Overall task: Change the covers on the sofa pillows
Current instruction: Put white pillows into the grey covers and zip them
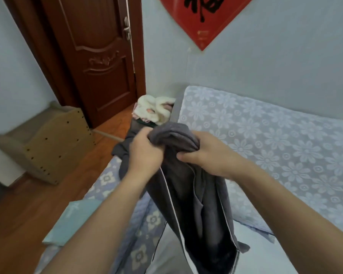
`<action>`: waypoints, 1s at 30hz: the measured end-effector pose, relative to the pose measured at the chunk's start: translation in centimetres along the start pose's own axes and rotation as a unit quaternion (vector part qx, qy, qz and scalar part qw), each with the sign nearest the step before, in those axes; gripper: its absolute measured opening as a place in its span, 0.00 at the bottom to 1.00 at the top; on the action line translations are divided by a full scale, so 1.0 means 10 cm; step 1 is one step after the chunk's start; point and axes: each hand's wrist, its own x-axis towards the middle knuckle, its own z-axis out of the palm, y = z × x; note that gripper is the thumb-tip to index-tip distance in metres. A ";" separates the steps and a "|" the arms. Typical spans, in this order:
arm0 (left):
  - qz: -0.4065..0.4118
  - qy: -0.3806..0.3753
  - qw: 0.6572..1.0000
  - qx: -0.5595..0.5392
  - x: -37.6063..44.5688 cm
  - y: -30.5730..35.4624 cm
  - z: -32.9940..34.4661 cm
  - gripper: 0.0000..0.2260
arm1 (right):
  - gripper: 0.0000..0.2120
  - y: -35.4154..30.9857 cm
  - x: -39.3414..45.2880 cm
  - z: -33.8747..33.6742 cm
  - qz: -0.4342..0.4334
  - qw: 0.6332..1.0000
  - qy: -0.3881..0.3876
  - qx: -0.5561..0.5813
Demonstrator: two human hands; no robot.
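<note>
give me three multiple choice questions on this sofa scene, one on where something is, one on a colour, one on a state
1. Where does the white fluffy bundle lie?
A. at the sofa's far end near the door
B. on the floor
C. in the person's lap

2. What colour is the cover being held?
A. red
B. dark grey
C. yellow

3. What are the hands doing?
A. hanging idle
B. both gripping the cover's top
C. one on the door

Answers: 1 A, it sits beside the door; 2 B, grey with pale piping; 3 B, left hand and right hand bunch the fabric.
</note>
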 end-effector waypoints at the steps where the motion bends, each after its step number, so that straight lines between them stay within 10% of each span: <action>1: -0.003 0.008 0.999 -0.031 0.15 -0.03 -0.08 0.04 | 0.08 0.00 0.14 -0.02 -0.014 1.000 0.006 -0.024; 6: -0.015 -0.043 0.989 -0.139 0.64 -0.05 -0.38 0.09 | 0.18 -0.08 0.85 0.01 -0.068 0.984 0.153 -0.054; 9: -0.073 -0.065 0.986 -0.138 0.71 -0.36 -0.40 0.07 | 0.07 0.21 1.22 0.34 -0.057 0.977 0.184 -0.092; 16: -0.360 -0.197 0.900 -0.145 0.10 -1.80 -0.18 0.08 | 0.34 2.06 1.18 1.36 0.273 0.943 -0.147 -0.118; 24: -0.533 -0.136 0.800 -0.241 -0.45 -2.62 0.10 0.13 | 0.45 3.70 0.70 2.12 0.398 0.891 -0.180 -0.124; 30: -0.525 -0.112 0.808 -0.242 -0.54 -2.68 0.29 0.13 | 0.12 3.21 0.09 1.97 0.275 0.947 -0.166 -0.032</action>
